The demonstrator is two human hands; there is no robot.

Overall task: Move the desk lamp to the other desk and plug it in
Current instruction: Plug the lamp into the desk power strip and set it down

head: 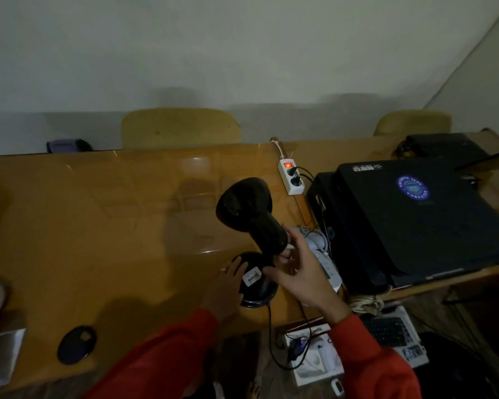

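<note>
A black desk lamp stands on the glossy wooden desk, its round shade tilted up and left. Its round base carries a white label. My left hand lies flat against the left side of the base, fingers spread on its top. My right hand is curled loosely round the lamp's neck, thumb in front and fingers behind. The lamp's black cord hangs over the front edge of the desk. A white power strip with a lit red switch lies behind the lamp, with two black plugs in it.
A closed black laptop lies on the neighbouring desk at right, with white cables beside the lamp. A black cable hole sits near the front edge. Two yellow chair backs stand behind the desks. Boxes and a keyboard lie on the floor.
</note>
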